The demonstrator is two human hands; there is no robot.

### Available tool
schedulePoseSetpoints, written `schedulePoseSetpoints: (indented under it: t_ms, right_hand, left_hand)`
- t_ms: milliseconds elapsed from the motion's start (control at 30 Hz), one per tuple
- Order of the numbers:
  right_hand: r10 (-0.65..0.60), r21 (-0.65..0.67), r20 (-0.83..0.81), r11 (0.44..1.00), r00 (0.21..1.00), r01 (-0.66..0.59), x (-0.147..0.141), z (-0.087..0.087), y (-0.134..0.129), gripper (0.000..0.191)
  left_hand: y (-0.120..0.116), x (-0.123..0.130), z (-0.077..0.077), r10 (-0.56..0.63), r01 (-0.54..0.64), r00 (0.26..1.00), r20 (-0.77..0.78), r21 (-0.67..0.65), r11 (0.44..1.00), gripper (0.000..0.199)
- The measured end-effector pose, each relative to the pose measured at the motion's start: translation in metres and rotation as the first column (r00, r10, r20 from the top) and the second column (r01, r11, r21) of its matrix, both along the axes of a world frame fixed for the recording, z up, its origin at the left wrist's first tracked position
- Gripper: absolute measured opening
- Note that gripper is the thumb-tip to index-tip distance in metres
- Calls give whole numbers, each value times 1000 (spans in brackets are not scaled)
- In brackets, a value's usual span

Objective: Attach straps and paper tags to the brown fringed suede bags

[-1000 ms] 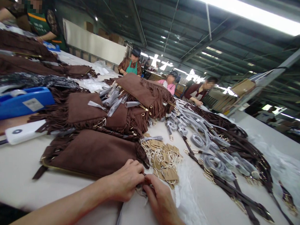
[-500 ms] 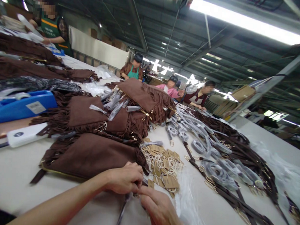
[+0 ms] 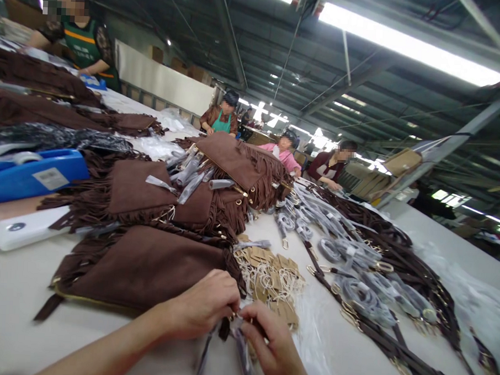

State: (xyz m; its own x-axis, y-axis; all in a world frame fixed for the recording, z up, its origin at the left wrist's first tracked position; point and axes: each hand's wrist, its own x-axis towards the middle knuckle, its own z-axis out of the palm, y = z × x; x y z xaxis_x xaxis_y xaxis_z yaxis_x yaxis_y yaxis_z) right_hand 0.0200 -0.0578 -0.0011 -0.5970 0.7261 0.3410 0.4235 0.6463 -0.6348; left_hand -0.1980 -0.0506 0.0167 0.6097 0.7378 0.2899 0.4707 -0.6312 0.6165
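Note:
A dark brown fringed bag [image 3: 142,268] with a gold zip edge lies flat before me. At its right corner, my left hand [image 3: 205,304] is closed in a pinch and meets my right hand [image 3: 272,343]. Between the fingertips is a small metal clasp [image 3: 233,317], partly hidden. A dark strap in clear plastic [image 3: 245,356] hangs below the fingers, and another wrapped length runs down beside it. My right thumb and forefinger pinch the clasp end of this strap. Just beyond my hands lies a pile of tan paper tags [image 3: 273,277] with white strings.
More brown fringed bags [image 3: 234,159] are heaped behind. Plastic-wrapped straps with gold clips [image 3: 361,292] spread over the right side. At left sit a blue tape dispenser [image 3: 35,175] and a white device [image 3: 30,227]. Several co-workers stand along the far table edge.
My hands have shifted slightly, and the right fingers have lifted and opened out around the clasp. More of the wrapped strap now shows below them. The co-worker at far left has moved an arm.

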Motion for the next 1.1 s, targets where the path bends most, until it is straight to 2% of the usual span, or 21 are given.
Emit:
schedulePoseSetpoints:
  t_ms: [67,133,233,300,367,433,533,633,733,833,933,1033,1100]
  right_hand:
    - [-10,-113,-8,994,1000,9,-2,4,5,9]
    - [1,-172,-52,985,999,-10,-4,10,7,11]
    - [15,-281,-224,957,975,-79,-7,16,8,16]
    - [-51,-482,-369,864,928,-144,-10,16,6,22]
    - [-177,-673,-440,714,880,-193,-13,11,6,27]
    - [-303,-766,-468,608,830,-210,-17,2,6,30]
    - [-421,-811,-480,548,770,-206,-24,-9,6,38]
    - [-487,-853,-455,480,745,-208,-30,-14,4,41]
    - [-555,-865,-496,378,668,-330,-34,-14,1,40]
    - [-600,-812,-569,303,562,-498,-36,-17,-1,41]
    - [-621,-787,-585,278,522,-551,-35,-25,-1,42]
    - [-642,-821,-554,316,530,-475,-31,-30,-3,36]
    - [-634,-855,-517,342,575,-391,-28,-29,-5,35]
  left_hand:
    - [1,-2,-1,-7,5,999,47,36,999,11]
    - [2,-3,-2,10,-12,997,77,18,1000,11]
    - [3,-5,-1,48,-42,992,113,-58,997,12]
    - [4,-5,1,74,-60,987,145,-99,993,13]
    - [5,-6,1,106,-87,979,176,-114,990,14]
    - [6,-5,0,134,-115,972,191,-109,987,14]
    - [7,-3,-5,178,-163,967,183,-91,982,13]
    - [8,-1,-10,190,-180,967,167,-75,981,13]
    - [9,0,-14,209,-196,964,163,-88,977,14]
    - [8,0,-16,247,-232,952,180,-101,967,15]
    - [7,-1,-14,242,-231,953,182,-76,970,15]
    - [5,-1,-12,184,-185,970,159,-6,983,15]
    - [4,-1,-12,157,-163,977,142,30,986,14]
